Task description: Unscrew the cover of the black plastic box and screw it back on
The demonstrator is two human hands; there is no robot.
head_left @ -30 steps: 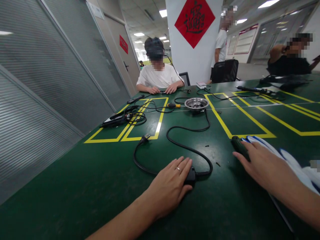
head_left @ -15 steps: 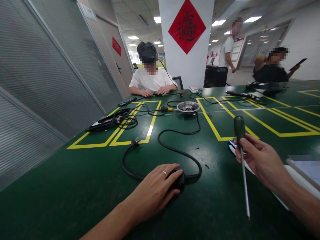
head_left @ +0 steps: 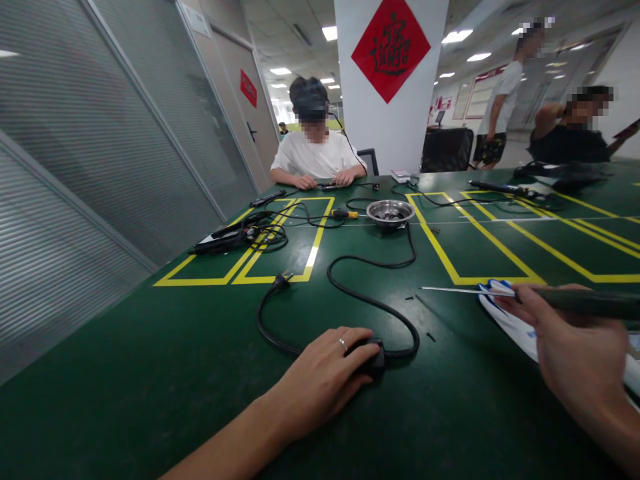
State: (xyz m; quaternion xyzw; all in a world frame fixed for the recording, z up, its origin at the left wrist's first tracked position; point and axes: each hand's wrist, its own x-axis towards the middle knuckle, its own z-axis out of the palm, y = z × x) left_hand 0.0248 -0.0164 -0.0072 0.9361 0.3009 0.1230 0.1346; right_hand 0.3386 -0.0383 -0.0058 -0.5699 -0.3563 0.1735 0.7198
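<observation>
My left hand [head_left: 325,377] is closed over a small black power adapter [head_left: 379,357] on the table, fingers on its top and thumb at the near side. A cord with a two-pin plug [head_left: 283,280] leaves one end; from the other a black cable [head_left: 370,303] curves toward the metal bowl. My right hand [head_left: 575,353] grips a screwdriver [head_left: 575,301] with a dark green handle. It lies almost level above the table, its tip pointing left. Small dark screws [head_left: 431,337] rest beyond the adapter. A white and blue glove-like cloth [head_left: 515,332] lies partly under my right hand.
A steel bowl [head_left: 373,215] holds small dark parts. Beside it lies a yellow and black screwdriver [head_left: 344,214]. Tangled black cables [head_left: 265,233] are at the left. Yellow tape outlines [head_left: 193,281] mark the green table. A person [head_left: 320,157] sits opposite; two others are behind right.
The screwdriver has swung from upright, tip down, to nearly level with its tip leftward. My right hand has moved right and turned. My left hand stays on the adapter; the view has shifted slightly.
</observation>
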